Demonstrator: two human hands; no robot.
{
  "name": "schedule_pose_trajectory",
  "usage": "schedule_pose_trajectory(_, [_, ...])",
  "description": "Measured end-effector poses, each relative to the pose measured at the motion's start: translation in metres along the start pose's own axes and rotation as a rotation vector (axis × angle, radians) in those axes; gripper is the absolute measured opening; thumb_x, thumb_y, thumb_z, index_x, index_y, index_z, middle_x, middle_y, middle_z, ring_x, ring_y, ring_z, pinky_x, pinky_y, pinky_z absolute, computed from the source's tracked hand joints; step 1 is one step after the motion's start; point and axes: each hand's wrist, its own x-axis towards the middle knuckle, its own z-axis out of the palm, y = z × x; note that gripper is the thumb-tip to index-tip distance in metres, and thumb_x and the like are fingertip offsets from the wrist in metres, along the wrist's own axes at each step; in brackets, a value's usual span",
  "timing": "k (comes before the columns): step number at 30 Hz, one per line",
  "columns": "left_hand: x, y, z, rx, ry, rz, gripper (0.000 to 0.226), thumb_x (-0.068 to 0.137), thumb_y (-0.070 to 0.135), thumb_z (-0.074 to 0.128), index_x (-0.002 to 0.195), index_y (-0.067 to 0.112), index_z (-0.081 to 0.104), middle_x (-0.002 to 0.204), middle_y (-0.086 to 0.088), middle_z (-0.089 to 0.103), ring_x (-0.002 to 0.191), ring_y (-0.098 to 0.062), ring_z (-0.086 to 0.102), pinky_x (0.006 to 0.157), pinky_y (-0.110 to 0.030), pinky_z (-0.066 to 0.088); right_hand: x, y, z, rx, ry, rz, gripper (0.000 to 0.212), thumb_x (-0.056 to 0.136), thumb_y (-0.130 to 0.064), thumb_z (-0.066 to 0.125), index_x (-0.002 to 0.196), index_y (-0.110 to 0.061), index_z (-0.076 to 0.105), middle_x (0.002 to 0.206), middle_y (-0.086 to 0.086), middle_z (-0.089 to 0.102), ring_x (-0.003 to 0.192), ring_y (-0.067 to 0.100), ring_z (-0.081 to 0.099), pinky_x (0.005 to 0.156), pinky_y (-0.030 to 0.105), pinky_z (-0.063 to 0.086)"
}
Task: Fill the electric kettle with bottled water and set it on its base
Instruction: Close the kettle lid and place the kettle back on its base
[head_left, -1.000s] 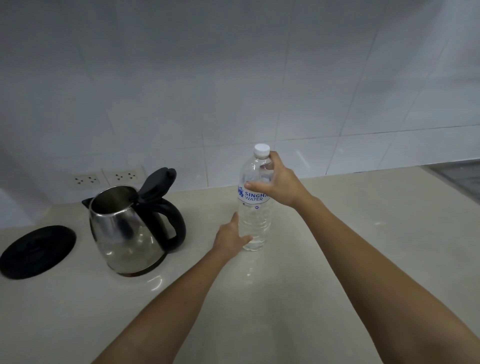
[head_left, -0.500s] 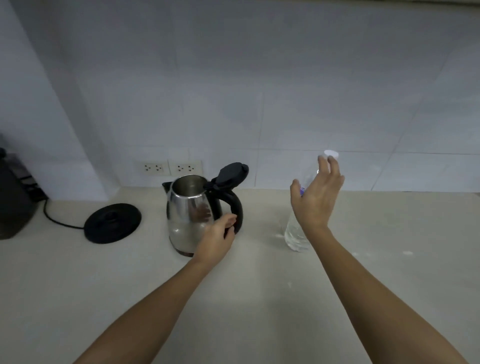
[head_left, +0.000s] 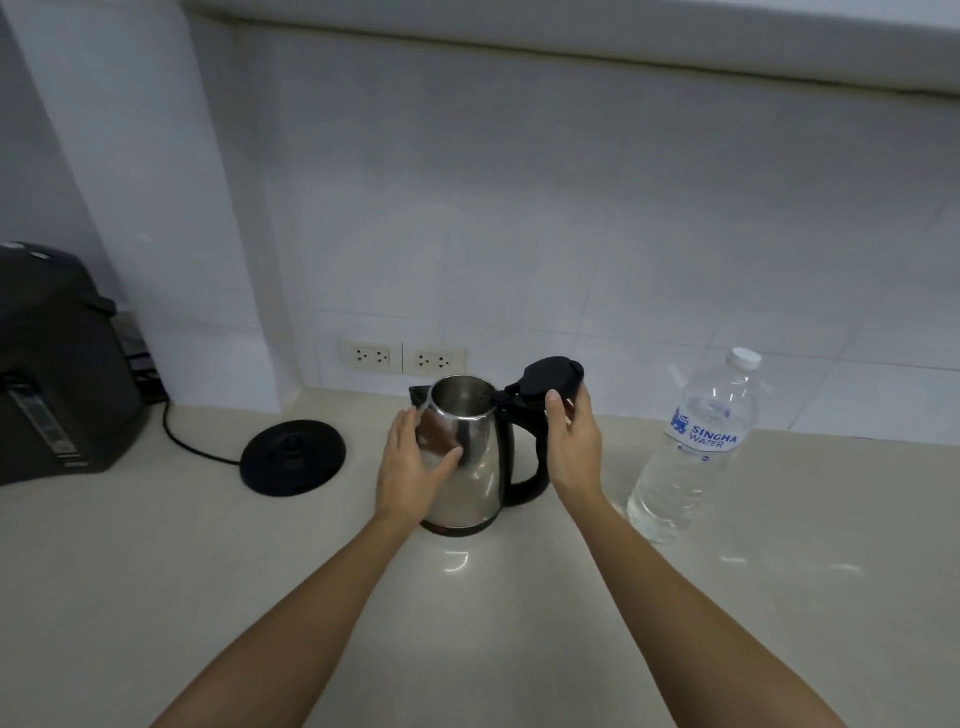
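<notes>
While the kettle (head_left: 470, 457) stands between both hands, left hand (head_left: 413, 467) lies spread on its side; right hand (head_left: 574, 447) cups the handle.

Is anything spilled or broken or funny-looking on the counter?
Nothing looks spilled or broken. The kettle stands upright on the counter with its lid flipped open, beside its base rather than on it. The water bottle stands upright with its cap on.

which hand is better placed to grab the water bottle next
The right hand, probably. It is at the kettle handle, on the side where the capped bottle stands. The left hand rests on the kettle's far side, so it would have to cross over.
</notes>
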Motion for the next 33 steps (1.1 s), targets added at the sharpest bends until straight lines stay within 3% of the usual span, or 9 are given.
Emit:
schedule_pose_trajectory(2, [0.006,-0.004,0.0,-0.038,-0.082,-0.039,0.08,0.082,0.04,0.071,0.146,0.015,0.03,0.15,-0.008,0.039,0.135,-0.025,0.044,0.11,-0.043,0.04,0.003,-0.002,0.005,-0.01,0.002,-0.014,0.042,0.098,-0.035,0.044,0.139,-0.025,0.043,0.122,-0.009,0.062,0.114,0.006,0.057,0.095,0.019,0.044])
schedule_pose_trajectory(6, [0.005,-0.011,0.004,-0.131,-0.158,-0.062,0.082,0.083,0.036,0.073,0.147,0.027,0.023,0.131,-0.001,0.058,0.119,-0.019,0.056,0.098,-0.027,0.044,0.011,-0.013,0.018,-0.045,-0.036,-0.069,0.045,0.098,-0.036,0.043,0.141,-0.026,0.042,0.133,-0.003,0.057,0.123,0.014,0.053,0.105,0.037,0.043])
schedule_pose_trajectory(11, [0.008,-0.016,0.004,-0.081,-0.178,-0.026,0.087,0.083,0.038,0.072,0.149,0.024,0.017,0.132,-0.001,0.057,0.119,-0.019,0.056,0.097,-0.027,0.044,0.026,-0.031,0.042,-0.37,-0.164,-0.231,0.056,0.096,-0.04,0.046,0.147,-0.02,0.034,0.152,0.001,0.038,0.14,0.014,0.033,0.115,0.029,0.026])
schedule_pose_trajectory(13, [0.009,-0.016,0.004,-0.052,-0.175,-0.013,0.089,0.083,0.039,0.071,0.15,0.022,0.016,0.133,-0.001,0.056,0.121,-0.021,0.056,0.098,-0.027,0.044,0.03,-0.035,0.051,-0.531,-0.23,-0.273,0.059,0.095,-0.043,0.046,0.147,-0.019,0.033,0.155,0.001,0.032,0.142,0.015,0.028,0.112,0.029,0.025])
schedule_pose_trajectory(19, [0.009,-0.02,0.004,0.007,-0.194,-0.019,0.098,0.085,0.041,0.069,0.155,0.018,0.005,0.145,-0.004,0.049,0.129,-0.022,0.051,0.107,-0.034,0.044,0.038,-0.039,0.07,-0.988,-0.491,-0.377,0.054,0.09,-0.048,0.052,0.137,-0.023,0.042,0.149,-0.004,0.037,0.134,0.02,0.036,0.097,0.043,0.045])
schedule_pose_trajectory(23, [0.01,-0.02,0.004,0.035,-0.197,-0.042,0.101,0.084,0.045,0.068,0.155,0.018,0.001,0.148,-0.004,0.046,0.131,-0.023,0.049,0.107,-0.036,0.043,0.038,-0.035,0.074,-1.088,-0.549,-0.445,0.05,0.089,-0.049,0.051,0.132,-0.023,0.045,0.142,-0.003,0.044,0.129,0.021,0.041,0.092,0.043,0.047])
schedule_pose_trajectory(26, [0.01,-0.021,0.005,0.052,-0.176,-0.036,0.1,0.083,0.046,0.069,0.155,0.02,0.004,0.145,-0.004,0.049,0.128,-0.023,0.052,0.105,-0.035,0.044,0.041,-0.034,0.076,-0.98,-0.513,-0.377,0.049,0.09,-0.055,0.044,0.128,-0.025,0.049,0.136,-0.003,0.049,0.121,0.022,0.048,0.089,0.041,0.049])
schedule_pose_trajectory(29, [0.01,-0.022,0.006,0.052,-0.159,-0.029,0.099,0.082,0.046,0.069,0.154,0.023,0.005,0.142,-0.003,0.052,0.126,-0.023,0.054,0.103,-0.034,0.045,0.045,-0.033,0.081,-0.846,-0.436,-0.145,0.054,0.089,-0.061,0.039,0.135,-0.031,0.044,0.133,0.003,0.055,0.118,0.028,0.053,0.095,0.046,0.046])
schedule_pose_trajectory(33, [0.012,-0.025,0.006,0.084,-0.163,-0.026,0.101,0.082,0.047,0.069,0.155,0.021,0.003,0.144,-0.003,0.051,0.127,-0.022,0.054,0.106,-0.034,0.045,0.05,-0.024,0.086,-0.95,-0.396,-0.096,0.054,0.092,-0.057,0.033,0.137,-0.028,0.042,0.124,0.01,0.061,0.108,0.031,0.058,0.091,0.042,0.046])
